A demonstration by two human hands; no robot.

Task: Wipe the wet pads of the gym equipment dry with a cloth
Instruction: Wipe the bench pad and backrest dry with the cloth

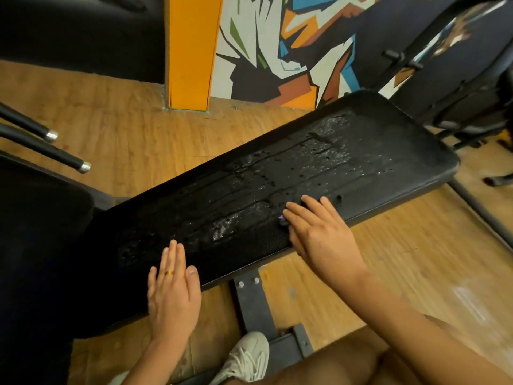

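Note:
A long black bench pad (277,173) runs from lower left to upper right, its top glistening with water drops and streaks. My left hand (172,290) lies flat with straight fingers on the pad's near edge; a gold ring is on one finger. My right hand (319,232) presses flat on the pad's near side further right, fingers spread. A small dark and purple scrap (282,220) peeks out by its fingertips; whether it is the cloth I cannot tell. No other cloth is in view.
The bench's steel frame (251,304) and my white shoe (244,359) are below the pad on a wooden floor. Two black handles with chrome tips (50,134) stick out at left. An orange pillar (191,51), a mural wall and another black machine (458,87) stand behind.

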